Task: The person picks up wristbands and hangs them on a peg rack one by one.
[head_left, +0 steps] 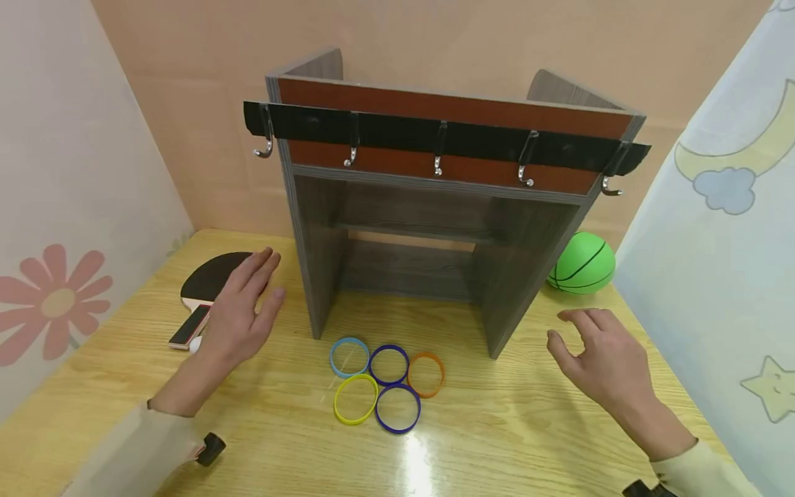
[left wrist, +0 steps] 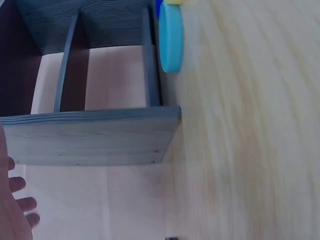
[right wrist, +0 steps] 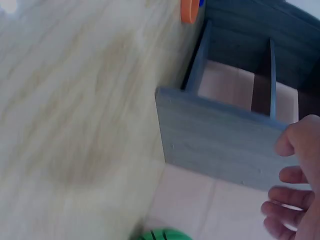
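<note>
My left hand [head_left: 239, 314] hovers over the left part of the table, fingers extended and holding nothing, overlapping a black table tennis paddle [head_left: 214, 276] in the head view. On the other side, my right hand [head_left: 605, 355] is above the table with relaxed, slightly bent fingers, just in front of a green ball [head_left: 584, 264]. Between the hands stands a grey wooden shelf [head_left: 397, 273] with a black rail [head_left: 397, 134] of metal hooks across its front. Several rings lie flat before it: light blue [head_left: 332, 359], yellow [head_left: 337, 407], orange [head_left: 443, 376] and dark blue [head_left: 419, 411].
A white ball [head_left: 195, 344] sits beside the paddle's handle [head_left: 190, 326]. Patterned walls rise at the left [head_left: 56, 166] and right [head_left: 714, 276], with a plain peach wall [head_left: 435, 41] behind the shelf. The wooden table [head_left: 484, 428] runs beneath everything.
</note>
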The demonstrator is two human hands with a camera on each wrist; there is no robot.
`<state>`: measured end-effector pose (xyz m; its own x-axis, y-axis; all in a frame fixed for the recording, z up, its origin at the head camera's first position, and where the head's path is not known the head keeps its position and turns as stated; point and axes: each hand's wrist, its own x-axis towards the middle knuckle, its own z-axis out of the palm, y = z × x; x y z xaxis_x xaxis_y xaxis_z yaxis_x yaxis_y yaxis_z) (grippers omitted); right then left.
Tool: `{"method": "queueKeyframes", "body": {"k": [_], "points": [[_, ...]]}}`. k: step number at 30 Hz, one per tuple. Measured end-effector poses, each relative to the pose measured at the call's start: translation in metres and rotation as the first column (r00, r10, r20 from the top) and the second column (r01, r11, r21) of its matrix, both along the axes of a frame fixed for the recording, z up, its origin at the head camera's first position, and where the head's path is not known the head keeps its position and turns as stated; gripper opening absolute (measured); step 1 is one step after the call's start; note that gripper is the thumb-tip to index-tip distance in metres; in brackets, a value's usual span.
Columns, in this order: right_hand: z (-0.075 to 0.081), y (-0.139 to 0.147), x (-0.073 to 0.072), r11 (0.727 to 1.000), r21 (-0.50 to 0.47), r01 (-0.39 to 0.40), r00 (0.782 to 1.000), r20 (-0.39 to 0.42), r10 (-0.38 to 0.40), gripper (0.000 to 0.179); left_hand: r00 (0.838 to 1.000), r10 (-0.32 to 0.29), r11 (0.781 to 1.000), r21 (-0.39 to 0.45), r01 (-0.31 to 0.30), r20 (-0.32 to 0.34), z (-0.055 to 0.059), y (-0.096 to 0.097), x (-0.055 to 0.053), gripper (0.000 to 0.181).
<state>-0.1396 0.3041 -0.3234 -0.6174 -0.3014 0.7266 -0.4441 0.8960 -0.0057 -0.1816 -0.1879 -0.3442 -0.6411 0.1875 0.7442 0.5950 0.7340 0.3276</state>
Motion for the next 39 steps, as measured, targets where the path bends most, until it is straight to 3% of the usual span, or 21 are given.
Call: {"method": "queueKeyframes", "body": {"k": [3, 6, 11, 15, 18, 22, 25, 27, 33, 35, 39], "points": [[-0.007, -0.012, -0.002, 0.996, 0.002, -0.084, 0.994, -0.069, 0.084, 0.031, 0.996, -0.058, 0.986, 0.153, 0.067, -0.062, 0.001, 0.007, -0.006, 0.045], [-0.016, -0.026, -0.006, 0.986, 0.035, -0.162, 0.985, -0.054, 0.164, 0.033, 0.986, -0.107, 0.957, 0.256, 0.138, -0.131, 0.001, 0.014, -0.013, 0.032], [-0.031, -0.051, -0.013, 0.974, 0.05, -0.221, 0.971, 0.101, 0.215, 0.008, 0.961, -0.151, 0.922, 0.317, 0.221, -0.232, 0.001, 0.024, -0.022, 0.028], [-0.04, -0.071, -0.017, 0.977, 0.04, -0.211, 0.945, 0.263, 0.193, 0.009, 0.948, -0.17, 0.892, 0.368, 0.264, -0.269, 0.005, 0.031, -0.019, 0.03], [-0.046, -0.083, -0.023, 0.971, 0.015, -0.239, 0.899, 0.381, 0.216, 0.008, 0.94, -0.189, 0.845, 0.44, 0.304, -0.285, 0.013, 0.039, -0.014, 0.03], [-0.052, -0.096, -0.031, 0.953, -0.062, -0.295, 0.806, 0.52, 0.283, 0.01, 0.933, -0.193, 0.786, 0.521, 0.332, -0.303, 0.024, 0.052, -0.008, 0.03], [-0.055, -0.103, -0.034, 0.948, -0.118, -0.294, 0.731, 0.612, 0.303, 0.011, 0.935, -0.178, 0.765, 0.554, 0.328, -0.307, 0.029, 0.057, -0.006, 0.026], [-0.056, -0.107, -0.034, 0.953, -0.123, -0.278, 0.706, 0.647, 0.29, 0.012, 0.936, -0.17, 0.755, 0.569, 0.325, -0.31, 0.028, 0.058, -0.008, 0.023], [-0.059, -0.114, -0.035, 0.976, -0.039, -0.215, 0.742, 0.643, 0.189, 0.012, 0.936, -0.179, 0.729, 0.598, 0.332, -0.303, 0.017, 0.052, -0.019, 0.024], [-0.059, -0.113, -0.035, 0.98, -0.049, -0.194, 0.739, 0.65, 0.178, 0.014, 0.936, -0.189, 0.725, 0.601, 0.336, -0.296, 0.013, 0.05, -0.023, 0.024], [-0.056, -0.104, -0.037, 0.978, -0.127, -0.165, 0.705, 0.679, 0.207, 0.016, 0.936, -0.197, 0.723, 0.601, 0.339, -0.291, 0.011, 0.048, -0.025, 0.024]]}}
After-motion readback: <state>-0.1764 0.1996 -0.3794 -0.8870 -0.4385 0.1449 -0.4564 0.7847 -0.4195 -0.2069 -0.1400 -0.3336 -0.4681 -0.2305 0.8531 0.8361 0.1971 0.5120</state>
